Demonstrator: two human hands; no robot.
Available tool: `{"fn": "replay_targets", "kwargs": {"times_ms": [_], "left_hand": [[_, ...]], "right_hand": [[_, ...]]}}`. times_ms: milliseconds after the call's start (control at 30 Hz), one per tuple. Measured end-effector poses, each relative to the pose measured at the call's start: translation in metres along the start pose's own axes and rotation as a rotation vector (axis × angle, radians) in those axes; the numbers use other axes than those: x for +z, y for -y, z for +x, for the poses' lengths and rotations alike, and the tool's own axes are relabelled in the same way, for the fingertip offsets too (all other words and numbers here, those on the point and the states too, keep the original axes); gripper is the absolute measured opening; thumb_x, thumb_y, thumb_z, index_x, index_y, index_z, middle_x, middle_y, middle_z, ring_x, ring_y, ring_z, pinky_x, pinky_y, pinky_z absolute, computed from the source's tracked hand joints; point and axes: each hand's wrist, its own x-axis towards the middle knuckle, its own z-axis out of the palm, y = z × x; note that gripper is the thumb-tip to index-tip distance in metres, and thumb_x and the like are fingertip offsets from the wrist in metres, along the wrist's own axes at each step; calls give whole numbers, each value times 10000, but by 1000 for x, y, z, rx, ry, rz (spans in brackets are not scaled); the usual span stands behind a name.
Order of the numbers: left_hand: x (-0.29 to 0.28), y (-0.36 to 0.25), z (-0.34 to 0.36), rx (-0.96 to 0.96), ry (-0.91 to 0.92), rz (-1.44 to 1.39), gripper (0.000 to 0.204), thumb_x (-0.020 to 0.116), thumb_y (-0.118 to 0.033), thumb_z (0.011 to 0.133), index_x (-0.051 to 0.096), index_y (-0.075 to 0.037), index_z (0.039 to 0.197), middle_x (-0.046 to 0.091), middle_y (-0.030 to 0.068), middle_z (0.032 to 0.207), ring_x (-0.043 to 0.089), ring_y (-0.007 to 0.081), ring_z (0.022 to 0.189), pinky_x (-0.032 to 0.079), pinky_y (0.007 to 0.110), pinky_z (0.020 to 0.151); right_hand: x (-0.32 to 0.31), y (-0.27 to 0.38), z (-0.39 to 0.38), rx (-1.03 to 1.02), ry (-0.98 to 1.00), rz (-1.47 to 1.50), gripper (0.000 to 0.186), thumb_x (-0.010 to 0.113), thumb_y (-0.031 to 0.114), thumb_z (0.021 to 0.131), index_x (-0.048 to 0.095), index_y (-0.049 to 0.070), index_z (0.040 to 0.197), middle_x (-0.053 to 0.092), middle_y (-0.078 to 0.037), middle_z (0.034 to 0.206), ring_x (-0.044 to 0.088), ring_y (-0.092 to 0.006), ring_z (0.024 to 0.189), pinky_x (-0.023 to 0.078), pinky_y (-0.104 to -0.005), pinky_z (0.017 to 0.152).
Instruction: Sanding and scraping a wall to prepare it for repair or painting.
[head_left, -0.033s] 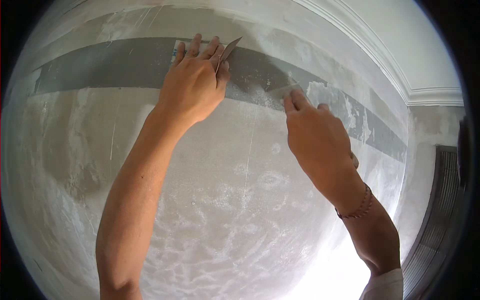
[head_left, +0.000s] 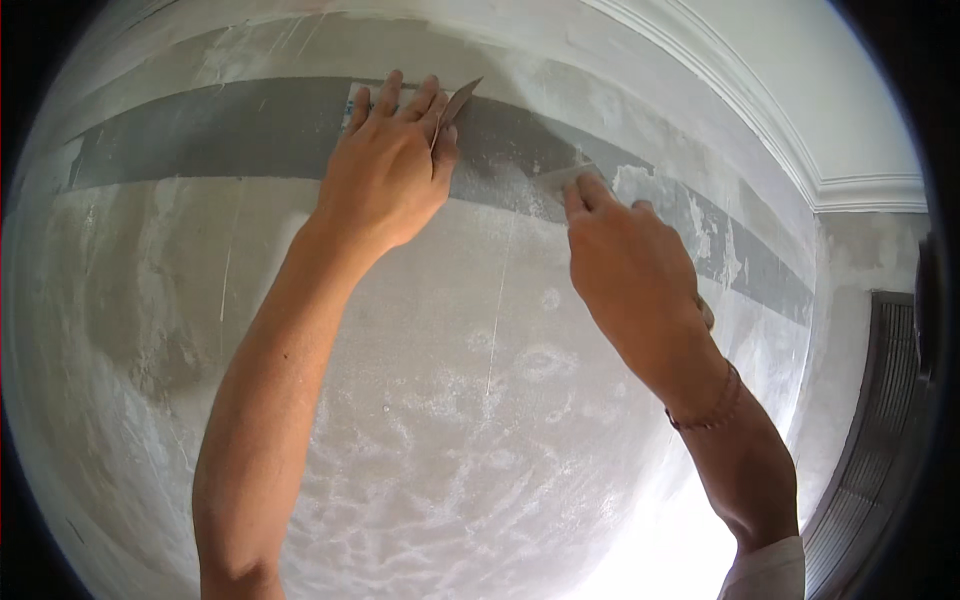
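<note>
My left hand (head_left: 388, 170) lies against the dark grey band (head_left: 210, 130) across the upper wall, its fingers spread over a white piece (head_left: 354, 95) that shows only at the edges. A thin metal scraper (head_left: 461, 99) is pinched between its thumb and forefinger, with the blade's corner pointing up and right. To the right, my right hand (head_left: 635, 270) is closed round a second scraper (head_left: 565, 178), whose pale flat blade meets the band. The handle is mostly hidden by that hand.
Patchy grey plaster (head_left: 440, 330) covers the wall below the band. Flaking white patches (head_left: 705, 230) mark the band at the right. White cornice moulding (head_left: 790, 150) runs along the ceiling, and a dark slatted panel (head_left: 875, 400) stands at the far right.
My right hand and its scraper have shifted very slightly left. My left hand has stayed nearly in place.
</note>
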Motion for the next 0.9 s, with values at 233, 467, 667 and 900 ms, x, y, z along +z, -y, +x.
{"fn": "replay_targets", "kwargs": {"times_ms": [233, 467, 667, 900], "left_hand": [[-3, -2, -1, 5, 13, 24, 419, 367, -237, 960, 524, 12, 1259, 491, 132, 1347, 361, 365, 1312, 237, 491, 1116], [1, -7, 3, 4, 50, 34, 426, 352, -249, 967, 520, 2, 1267, 469, 130, 1367, 339, 362, 1326, 220, 488, 1124], [1, -8, -1, -7, 33, -5, 422, 363, -244, 962, 521, 1, 1266, 477, 133, 1359, 346, 370, 1320, 218, 508, 1119], [6, -7, 3, 5, -24, 28, 409, 375, -236, 958, 537, 0, 1249, 500, 143, 1334, 370, 374, 1305, 225, 512, 1115]], "right_hand": [[-6, 1, 0, -25, 55, -37, 361, 529, 8, 816, 545, -43, 1174, 583, -84, 1164, 646, -304, 784, 574, -369, 644], [-3, 3, 1, -7, 63, -50, 361, 541, 23, 814, 547, -39, 1170, 572, -105, 1179, 650, -292, 793, 578, -344, 634], [-5, 6, -2, -14, 44, -46, 362, 543, 35, 818, 552, -33, 1173, 578, -109, 1161, 650, -291, 789, 576, -331, 627], [-9, -1, -3, -81, 84, -83, 343, 532, 26, 822, 557, -40, 1157, 592, -105, 1122, 653, -288, 777, 576, -325, 632]]}}
